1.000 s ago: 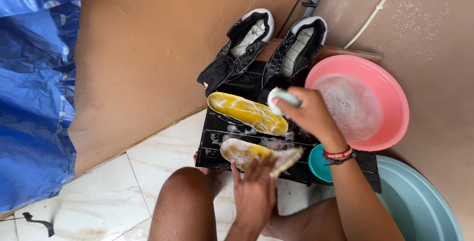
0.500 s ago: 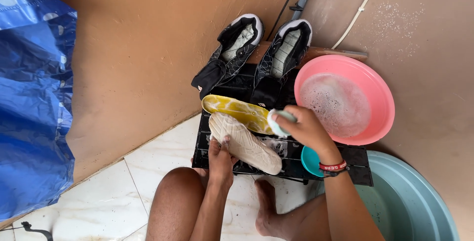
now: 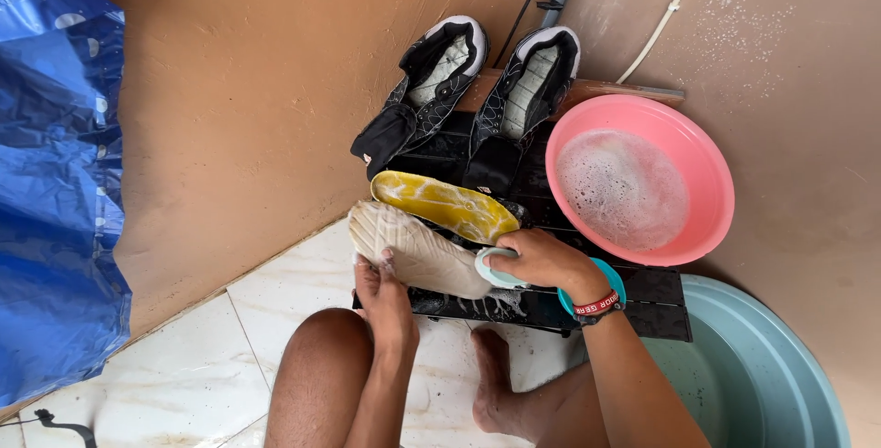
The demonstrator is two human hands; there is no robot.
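Beige insole (image 3: 418,251) sits on the black rack (image 3: 661,306), underside up, long axis running from upper left down to lower right. My left hand (image 3: 385,296) is clamped on its near edge toward the left end, fingers wrapped over the rim, pinning it flat. My right hand (image 3: 537,263) is closed around a pale teal brush (image 3: 491,269), pressed against the insole's lower-right end, so the brush meets it end-on and the whole length lies away to the left of that hand. Left hand is nearer the insole's middle; right hand only touches the tip.

Yellow insole (image 3: 445,205) lies just behind, roughly parallel, soapy, touching or nearly touching the beige one; can't tell which. Two black shoes (image 3: 477,90) lean against the brown wall (image 3: 239,108) at the rack's far side, openings up. Pink basin (image 3: 642,177) with suds sits right of the rack, well clear of both hands. Teal tub (image 3: 762,375) is at lower right. Blue tarp (image 3: 55,182) hangs at far left.
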